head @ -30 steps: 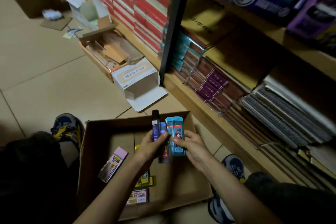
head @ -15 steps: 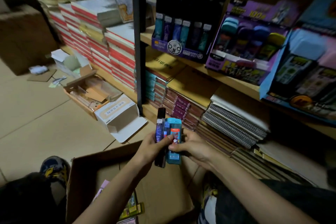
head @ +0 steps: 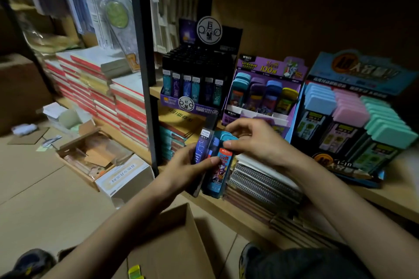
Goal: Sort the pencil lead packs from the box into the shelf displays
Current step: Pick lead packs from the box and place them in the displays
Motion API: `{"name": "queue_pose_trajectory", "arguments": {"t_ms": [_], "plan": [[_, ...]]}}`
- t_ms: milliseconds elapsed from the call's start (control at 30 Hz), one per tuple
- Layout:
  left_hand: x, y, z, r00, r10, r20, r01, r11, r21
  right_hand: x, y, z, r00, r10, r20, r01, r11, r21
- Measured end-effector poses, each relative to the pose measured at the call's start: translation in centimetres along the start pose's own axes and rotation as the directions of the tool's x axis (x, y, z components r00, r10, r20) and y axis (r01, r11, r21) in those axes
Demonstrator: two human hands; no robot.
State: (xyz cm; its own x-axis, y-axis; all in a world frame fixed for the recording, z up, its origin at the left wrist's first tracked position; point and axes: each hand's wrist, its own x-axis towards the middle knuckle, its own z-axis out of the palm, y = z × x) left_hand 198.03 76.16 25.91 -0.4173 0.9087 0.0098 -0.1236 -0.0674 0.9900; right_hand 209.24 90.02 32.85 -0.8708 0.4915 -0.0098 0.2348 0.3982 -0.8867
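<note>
So we're mid-sort here. Our left hand (head: 188, 165) is wrapped around a small bunch of lead packs: a slim dark pack (head: 202, 142) and a teal pack (head: 221, 171), with the thumb pressed over the teal one. Our right hand (head: 256, 142) is pinching the top of that teal pack, and we'd guess it's about to come out of the bunch. All of this sits just below and in front of the purple display (head: 267, 70), not touching it as far as we can tell.

Progress-wise, the purple display has packs in its back rows but the front slots look bare. The black display (head: 195, 88) to its left and the blue display (head: 353, 120) to its right look well stocked. The box (head: 172, 233), below and left of the purple display, shows mostly bare cardboard plus something yellow-green (head: 135, 273), so probably not much is left.

There's open air up to the purple display's low front lip. The spiral notebooks (head: 260, 186) under it stick out right beneath our hands
</note>
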Motion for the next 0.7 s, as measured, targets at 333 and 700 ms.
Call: {"name": "queue_pose_trajectory", "arguments": {"t_ms": [333,700], "plan": [[2.2,3.9,-0.3,0.996,0.027,0.08,-0.034,0.995,0.092,0.2,-1.5,-1.2,0.99,0.069,-0.127,-0.042,0.979,0.201],[3.6,3.5,-1.8,0.995,0.049,0.088,-0.045,0.998,-0.051,1.5,-2.7,-1.4,0.978,0.119,-0.173,-0.068,0.959,0.274]]}}
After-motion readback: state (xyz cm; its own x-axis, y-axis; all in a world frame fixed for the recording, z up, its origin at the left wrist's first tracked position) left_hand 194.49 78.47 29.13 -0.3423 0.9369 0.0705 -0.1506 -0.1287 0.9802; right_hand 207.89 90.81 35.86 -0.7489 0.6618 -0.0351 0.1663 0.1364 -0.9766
